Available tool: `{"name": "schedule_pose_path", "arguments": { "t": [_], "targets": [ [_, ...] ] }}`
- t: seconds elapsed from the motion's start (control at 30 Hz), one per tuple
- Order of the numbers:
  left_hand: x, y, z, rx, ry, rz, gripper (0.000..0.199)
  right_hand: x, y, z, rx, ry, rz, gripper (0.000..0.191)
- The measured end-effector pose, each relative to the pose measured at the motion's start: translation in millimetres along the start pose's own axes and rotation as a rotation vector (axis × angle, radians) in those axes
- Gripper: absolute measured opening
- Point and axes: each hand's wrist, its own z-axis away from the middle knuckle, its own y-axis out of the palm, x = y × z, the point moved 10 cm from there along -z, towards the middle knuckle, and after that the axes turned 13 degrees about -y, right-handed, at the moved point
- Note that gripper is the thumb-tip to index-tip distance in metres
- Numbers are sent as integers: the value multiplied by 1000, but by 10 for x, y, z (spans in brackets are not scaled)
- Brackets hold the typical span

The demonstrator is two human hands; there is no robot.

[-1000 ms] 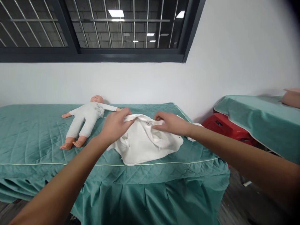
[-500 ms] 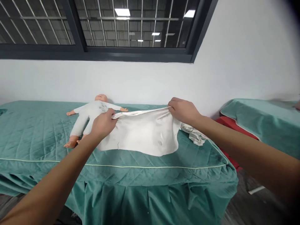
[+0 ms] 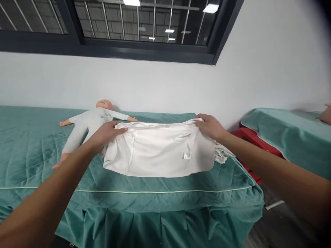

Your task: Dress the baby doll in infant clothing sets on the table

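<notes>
White garment [image 3: 160,148], head view: where's it at?

Front ctr, stretched wide betw. both hands above the green cover [image 3: 165,203] nearest us. Can't tell if its lower hem touches down.

Grip?

Left hand [image 3: 110,132] pinches the upper L corner, thumb on our side. Right hand [image 3: 207,126] pinches the upper R corner. Top edge's fairly taut, w/ soft creases below.

How'll it handle?

Prob. v. light, thin & limp, so no stiffness of its own; sags wherever it's not held. Doesn't look slippery or fragile, tho thin knit could stretch. Best hold: both top corners, thumb vs. fingers, as now. I'd avoid tugging near the small shiny patch [image 3: 187,156], lower R.

Counts, pls?

Hands: 2. Held garment: 1. Doll [image 3: 89,120]: 1, in pale clothing, lying behind the left hand, partly hidden by that forearm. Crumpled white cloth [image 3: 221,152]: 1 bundle, just beside the garment's R side; can't tell how many pcs. in it. Green-draped surface [image 3: 281,127]: 1 more, far R. Red object [image 3: 254,139]: 1, low betw. the two, partly covered.
</notes>
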Motion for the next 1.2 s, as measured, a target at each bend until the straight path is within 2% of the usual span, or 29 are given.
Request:
{"name": "schedule_pose_path", "arguments": {
  "t": [0.07,0.1,0.17,0.2,0.3,0.33,0.43,0.53,0.73,0.87,0.97,1.1,1.2],
  "targets": [
    [114,218,-181,-17,-1,-253,34,-66,270,-59,37,3,91,32],
    [152,282,-246,-107,13,-406,33,-80,417,-73,50,12,154,35],
    [111,452,-265,-304,126,-634,30,0,745,-73,88,-9,304,42],
    [79,617,-241,-325,197,-690,29,106,926,-58,116,-52,383,46],
    [-14,1211,-111,-144,368,-610,30,577,1540,65,272,-283,371,49],
    [-73,1372,-50,-87,416,-554,31,685,1670,110,298,-305,368,48],
    [-257,1687,68,-27,492,-471,34,700,1902,202,413,-165,438,41],
    [-308,1903,-3,41,455,-480,35,545,1969,234,515,-5,480,39],
    [-247,2007,-456,7,279,-494,50,227,2049,70,591,192,458,68],
    [-257,1990,-575,-31,191,-476,61,162,2182,-12,594,243,390,78],
    [-241,1951,-536,-80,157,-466,65,253,2197,-14,467,236,330,76],
    [-247,1864,-430,-193,199,-454,64,488,2189,-21,247,161,242,74],
    [-240,1791,-401,-252,211,-439,65,497,2214,-33,167,180,183,76]
  ]
}}
